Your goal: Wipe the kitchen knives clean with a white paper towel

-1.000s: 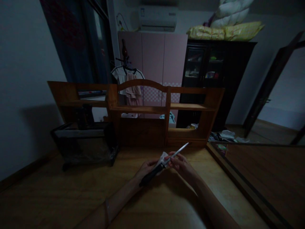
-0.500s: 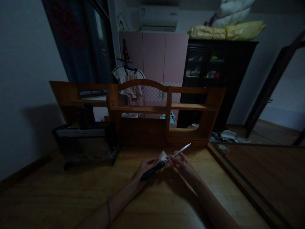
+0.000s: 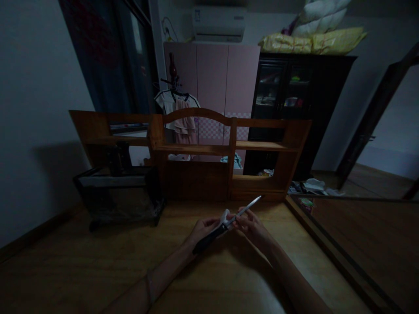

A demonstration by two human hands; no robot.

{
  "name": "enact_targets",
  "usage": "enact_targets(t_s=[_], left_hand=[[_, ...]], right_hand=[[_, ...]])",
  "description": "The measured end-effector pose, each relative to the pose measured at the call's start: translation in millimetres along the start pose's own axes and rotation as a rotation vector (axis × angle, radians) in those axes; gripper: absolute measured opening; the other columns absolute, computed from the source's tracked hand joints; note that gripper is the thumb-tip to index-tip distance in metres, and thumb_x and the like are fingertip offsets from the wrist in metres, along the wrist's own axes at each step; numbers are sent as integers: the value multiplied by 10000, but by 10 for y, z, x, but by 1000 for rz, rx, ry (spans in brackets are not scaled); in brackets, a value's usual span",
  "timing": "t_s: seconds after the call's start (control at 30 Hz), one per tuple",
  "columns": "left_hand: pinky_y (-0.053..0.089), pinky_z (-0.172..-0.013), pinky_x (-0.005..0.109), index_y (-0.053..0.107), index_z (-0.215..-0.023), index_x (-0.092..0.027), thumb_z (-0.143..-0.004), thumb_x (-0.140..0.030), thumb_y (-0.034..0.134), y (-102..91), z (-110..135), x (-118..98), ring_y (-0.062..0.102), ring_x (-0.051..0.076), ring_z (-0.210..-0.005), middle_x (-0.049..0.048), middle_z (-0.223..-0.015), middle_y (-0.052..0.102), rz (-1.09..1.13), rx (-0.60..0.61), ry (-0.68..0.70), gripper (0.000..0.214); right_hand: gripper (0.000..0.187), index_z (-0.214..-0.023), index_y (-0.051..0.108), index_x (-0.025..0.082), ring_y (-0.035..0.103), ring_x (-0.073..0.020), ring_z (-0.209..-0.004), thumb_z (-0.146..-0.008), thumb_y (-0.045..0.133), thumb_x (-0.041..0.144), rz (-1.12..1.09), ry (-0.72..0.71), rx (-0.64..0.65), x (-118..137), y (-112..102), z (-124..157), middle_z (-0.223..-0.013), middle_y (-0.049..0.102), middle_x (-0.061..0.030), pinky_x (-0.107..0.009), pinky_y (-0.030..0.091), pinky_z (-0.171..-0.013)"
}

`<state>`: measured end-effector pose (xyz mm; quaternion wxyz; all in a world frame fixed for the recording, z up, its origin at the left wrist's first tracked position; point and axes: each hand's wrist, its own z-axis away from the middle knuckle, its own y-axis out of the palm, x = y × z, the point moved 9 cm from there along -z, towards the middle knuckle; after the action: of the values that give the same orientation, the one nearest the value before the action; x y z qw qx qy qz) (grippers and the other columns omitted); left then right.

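Tool [image 3: 224, 227] aslant — black handle [image 3: 208, 239] beside left fingers [image 3: 211, 222] clamped on white wipe [image 3: 226, 214] — metal shaft [image 3: 249, 206] pinched in right fingers [image 3: 246, 223]

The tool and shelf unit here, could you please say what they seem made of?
The tool's shaft looks like polished metal, judging by its bright gleam; its black handle, showing little shine, could be plastic or rubber. The shelf unit appears wooden, perhaps varnished, given its warm brown boards.

There is one tool [image 3: 209, 240], one white wad [image 3: 225, 214], one shelf unit [image 3: 193, 149] and three pink doors [image 3: 212, 78].
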<state>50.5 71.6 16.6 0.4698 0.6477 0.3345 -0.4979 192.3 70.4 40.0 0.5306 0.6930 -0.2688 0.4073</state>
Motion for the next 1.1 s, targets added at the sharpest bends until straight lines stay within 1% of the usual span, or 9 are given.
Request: enact_targets(t_s=[0.13, 0.3, 0.37, 0.47, 0.57, 0.7, 0.83, 1.03, 1.1], left_hand=[[435, -655, 247, 727, -899, -116, -648, -482, 723, -117, -59, 31, 629, 206, -742, 106, -867, 698, -56, -91, 43, 444], [433, -623, 243, 721, -908, -102, -660, -466, 721, -227, -84, 52, 616, 183, -671, 111, -831, 696, -44, -160, 42, 441], [429, -610, 235, 717, -937, -106, -657, -443, 730, -162, -51, 32, 614, 179, -671, 114, -848, 695, 0, -121, 19, 438], [425, -614, 222, 708, -984, -122, -649, -400, 747, 31, 21, -43, 614, 175, -697, 111, -896, 691, 48, -5, 8, 436], [411, -590, 211, 712, -972, -106, -640, -390, 755, 134, 58, -80, 600, 159, -663, 110, -865, 690, 56, 58, -7, 439], [385, -539, 205, 701, -990, -78, -636, -410, 757, 73, 14, -5, 587, 151, -630, 122, -835, 685, 29, 61, -37, 489], [402, -570, 213, 708, -970, -101, -591, -450, 775, -17, -27, 97, 615, 180, -687, 130, -875, 690, 29, 36, -51, 519], [393, -561, 204, 701, -997, -101, -667, -438, 728, 34, 1, 84, 611, 164, -673, 128, -891, 693, 4, 37, -19, 472], [395, -563, 203, 711, -969, -100, -643, -436, 745, -4, -2, 69, 609, 159, -660, 119, -873, 697, 10, -19, -28, 470]], right_hand=[[392, -948, 496, 237, 638, -156, -739, -652, 753, 247, 13, -17, -19, 5, -23, -11, -871, 690, -27, -322, 456, -766], [381, -950, 492, 239, 628, -143, -717, -665, 745, 242, 14, -36, -25, 35, 1, -6, -906, 692, -39, -312, 460, -753], [389, -955, 488, 238, 630, -141, -725, -664, 746, 236, 2, -44, -34, 40, -16, -13, -918, 694, -43, -303, 463, -753], [394, -955, 485, 233, 636, -138, -734, -663, 749, 227, -13, -41, -46, 35, -48, -23, -925, 695, -43, -283, 470, -746], [369, -957, 484, 229, 638, -136, -731, -685, 733, 221, -10, -36, -18, 39, -24, -14, -933, 694, -44, -278, 476, -738], [352, -945, 489, 231, 640, -142, -717, -689, 731, 223, 17, -40, 14, 57, 33, 5, -911, 696, -33, -282, 480, -717], [346, -940, 490, 238, 644, -153, -728, -691, 730, 234, 43, -52, 5, 57, 39, -5, -885, 697, -31, -294, 473, -719], [360, -934, 505, 232, 636, -155, -703, -668, 744, 276, 46, -64, -31, 55, 17, -4, -861, 696, -36, -315, 470, -726], [369, -931, 508, 232, 632, -150, -699, -659, 751, 285, 44, -66, -47, 65, 10, 5, -865, 695, -35, -312, 470, -731]])
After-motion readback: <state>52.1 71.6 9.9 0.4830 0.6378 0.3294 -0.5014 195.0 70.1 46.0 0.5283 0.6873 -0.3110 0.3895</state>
